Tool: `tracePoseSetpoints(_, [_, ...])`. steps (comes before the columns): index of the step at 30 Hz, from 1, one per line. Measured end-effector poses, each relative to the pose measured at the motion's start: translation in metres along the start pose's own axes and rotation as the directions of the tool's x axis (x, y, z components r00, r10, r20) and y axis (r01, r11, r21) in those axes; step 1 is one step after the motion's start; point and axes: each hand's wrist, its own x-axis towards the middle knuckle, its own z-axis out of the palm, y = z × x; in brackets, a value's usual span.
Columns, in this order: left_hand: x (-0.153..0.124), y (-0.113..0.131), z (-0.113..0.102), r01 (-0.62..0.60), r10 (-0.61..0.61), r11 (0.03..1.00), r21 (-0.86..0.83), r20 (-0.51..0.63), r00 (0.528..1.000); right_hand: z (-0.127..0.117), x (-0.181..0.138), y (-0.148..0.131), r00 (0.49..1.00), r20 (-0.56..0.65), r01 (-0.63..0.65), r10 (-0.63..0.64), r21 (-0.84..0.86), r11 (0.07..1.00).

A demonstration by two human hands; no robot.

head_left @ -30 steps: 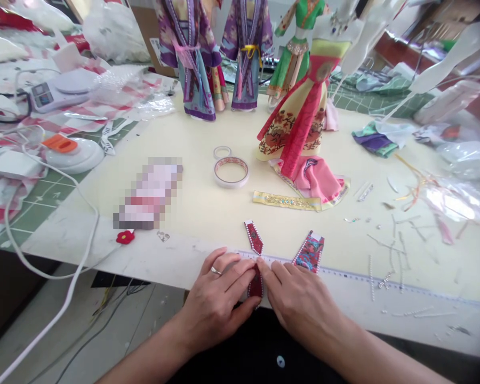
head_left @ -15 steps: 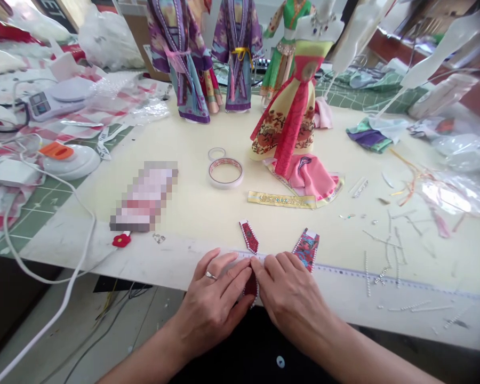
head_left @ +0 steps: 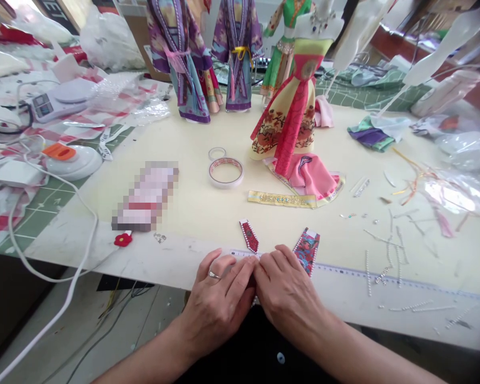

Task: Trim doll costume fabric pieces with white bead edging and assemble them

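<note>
My left hand (head_left: 220, 304) and my right hand (head_left: 286, 293) meet at the near edge of the cream table (head_left: 192, 213), fingers pressed together over a small red fabric piece that is now almost fully hidden beneath them. A ring sits on my left hand. Just beyond my fingertips lies a narrow red pointed fabric strip (head_left: 249, 236), and to its right a wider floral strip with red trim (head_left: 307, 249). A gold ribbon strip (head_left: 282, 199) lies further back, beside a doll in a yellow and red gown (head_left: 294, 114).
A tape roll (head_left: 225, 172) and a smaller ring lie mid-table. Several dressed dolls (head_left: 188, 58) stand at the back. Thread scraps and bead strings (head_left: 388, 250) litter the right. A white cable (head_left: 52, 277), round devices, and a blurred pink item (head_left: 146, 197) sit to the left.
My hands have closed tighter together over the red piece, which showed between my fingers earlier and is now nearly covered. The view shifted slightly.
</note>
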Motion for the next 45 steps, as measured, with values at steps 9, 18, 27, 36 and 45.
tracePoseSetpoints(9, [0.0, -0.002, -0.002, 0.037, -0.037, 0.999, 0.001, -0.029, 0.999, -0.007, 0.004, 0.004, 0.999, -0.004, -0.044, 0.045, 0.056, 0.997])
tracePoseSetpoints(18, [-0.004, -0.009, 0.0, 0.07, -0.071, 0.988, -0.138, -0.002, 0.997, -0.011, -0.011, 0.003, 0.993, -0.016, -0.111, 0.117, 0.215, 0.97])
tracePoseSetpoints(27, [-0.003, -0.011, -0.009, 0.14, -0.164, 0.959, -0.246, -0.079, 0.983, -0.008, -0.017, -0.005, 0.998, -0.005, -0.06, 0.065, 0.298, 0.953])
tracePoseSetpoints(36, [-0.009, -0.003, -0.021, 0.339, -0.376, 0.859, -0.385, -0.022, 0.926, 0.005, -0.018, -0.01, 0.98, -0.186, 0.004, 0.066, 0.35, 0.937])
tracePoseSetpoints(45, [0.004, 0.025, -0.025, 0.768, -0.319, -0.383, -0.513, 0.854, 0.411, -0.008, -0.025, -0.005, 0.892, -0.435, 0.07, 0.12, 0.397, 0.915])
